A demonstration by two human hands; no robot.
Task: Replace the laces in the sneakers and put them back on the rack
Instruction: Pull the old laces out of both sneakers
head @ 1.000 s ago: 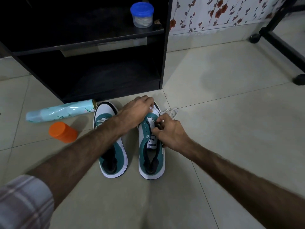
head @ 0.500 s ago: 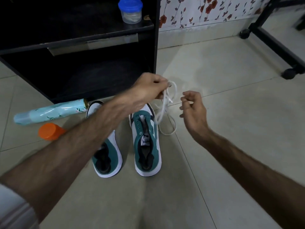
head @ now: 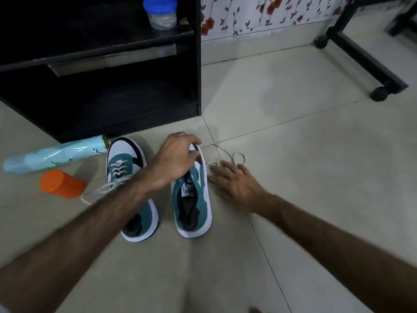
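2 green-and-white sneakers stood side by side on the tiled floor before the black rack. The left sneaker kept its white lace; the right sneaker had none. The left hand curled over the right sneaker's toe, gripping it. The right hand lay flat, fingers spread, on 1 loose white lace beside that shoe. 1 orange-lidded jar, 1 pale blue bottle and 1 blue-lidded jar sat nearby.

The right sneaker's tongue label reads "PUMA", upside down from this view.
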